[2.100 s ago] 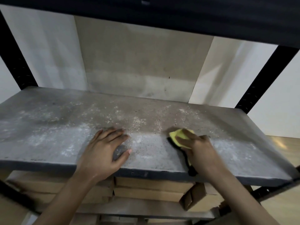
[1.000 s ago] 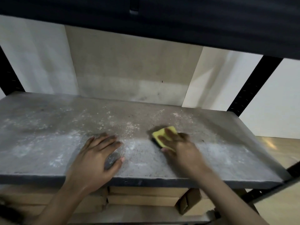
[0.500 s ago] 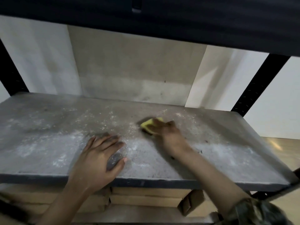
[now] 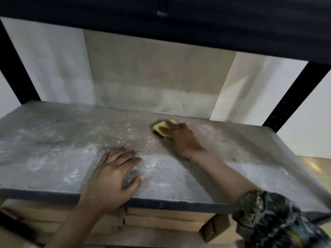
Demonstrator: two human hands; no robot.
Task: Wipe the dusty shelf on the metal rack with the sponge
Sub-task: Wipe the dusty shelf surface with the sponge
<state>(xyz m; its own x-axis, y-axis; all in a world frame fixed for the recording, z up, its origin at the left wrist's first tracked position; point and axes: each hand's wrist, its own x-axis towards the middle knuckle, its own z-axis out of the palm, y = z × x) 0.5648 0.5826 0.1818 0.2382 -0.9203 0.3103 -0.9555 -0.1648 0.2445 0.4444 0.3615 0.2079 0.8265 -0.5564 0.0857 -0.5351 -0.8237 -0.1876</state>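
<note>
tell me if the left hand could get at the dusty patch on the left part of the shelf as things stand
Probably yes. The left hand rests flat near the front edge of the shelf, and the pale dusty patch lies right beside it with nothing between. The right hand holds the sponge, though.

One head-worn camera looks forward and down, close over the near edge of the shelf (image 4: 53,140).
</note>
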